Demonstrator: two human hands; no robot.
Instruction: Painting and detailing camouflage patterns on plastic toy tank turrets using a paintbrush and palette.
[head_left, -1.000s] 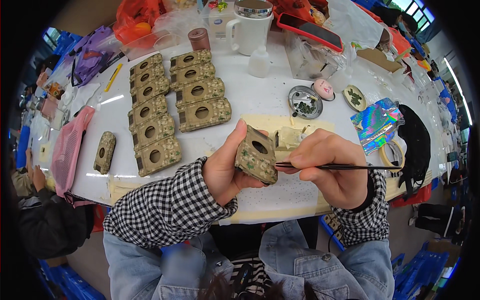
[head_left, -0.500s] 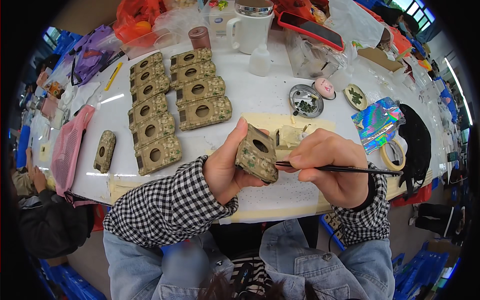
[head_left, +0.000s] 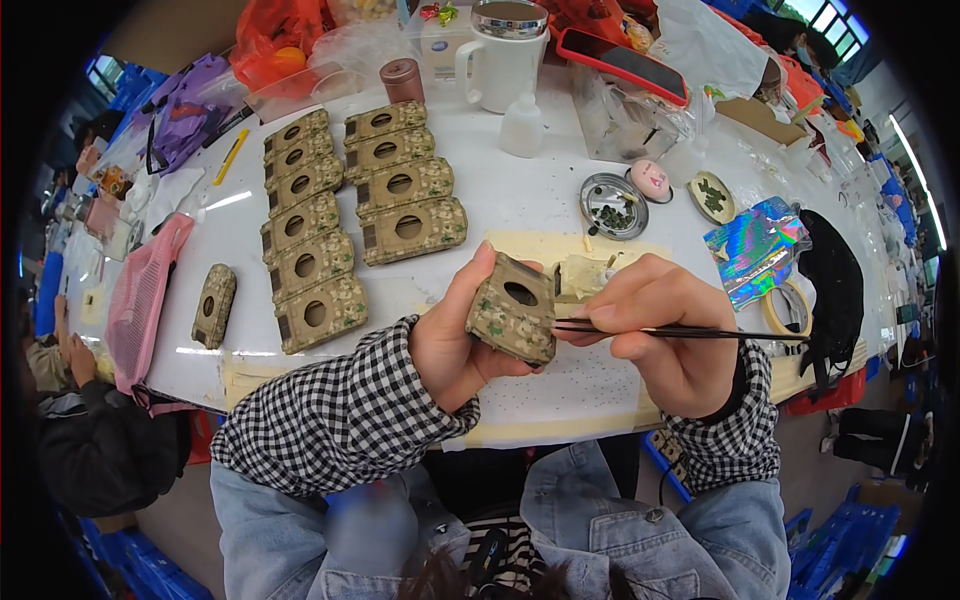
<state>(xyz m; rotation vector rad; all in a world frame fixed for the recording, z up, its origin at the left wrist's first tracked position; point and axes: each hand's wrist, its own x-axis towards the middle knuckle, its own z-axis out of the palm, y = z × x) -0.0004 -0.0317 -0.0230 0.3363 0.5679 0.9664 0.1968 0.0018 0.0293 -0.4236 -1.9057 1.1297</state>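
A person in a black-and-white checked shirt sits at a white worktable [head_left: 520, 200], the left hand [head_left: 455, 345] clasped around a camouflage-painted model block [head_left: 513, 309] with a round hole in its upper face, held tilted above the table's near edge. The right hand [head_left: 665, 330] pinches a thin dark paintbrush [head_left: 680, 331] between thumb and fingers, its tip touching the block's right side. Beneath the hands lies a pale work mat [head_left: 570, 385] taped to the table. To the left, finished camouflage blocks [head_left: 350, 215] stand in two rows, with a single block [head_left: 214, 305] lying apart near a pink mesh pouch [head_left: 140, 300]. Behind the hands sit a round metal dish [head_left: 613, 205] of dark paint, a small green-smeared palette [head_left: 712, 196], a clear squeeze bottle [head_left: 522, 127], a white jug [head_left: 505, 60] with a metal lid, and a red-cased phone [head_left: 622, 62]. A holographic foil packet [head_left: 755, 250] and a tape roll [head_left: 788, 310] rest at the right.
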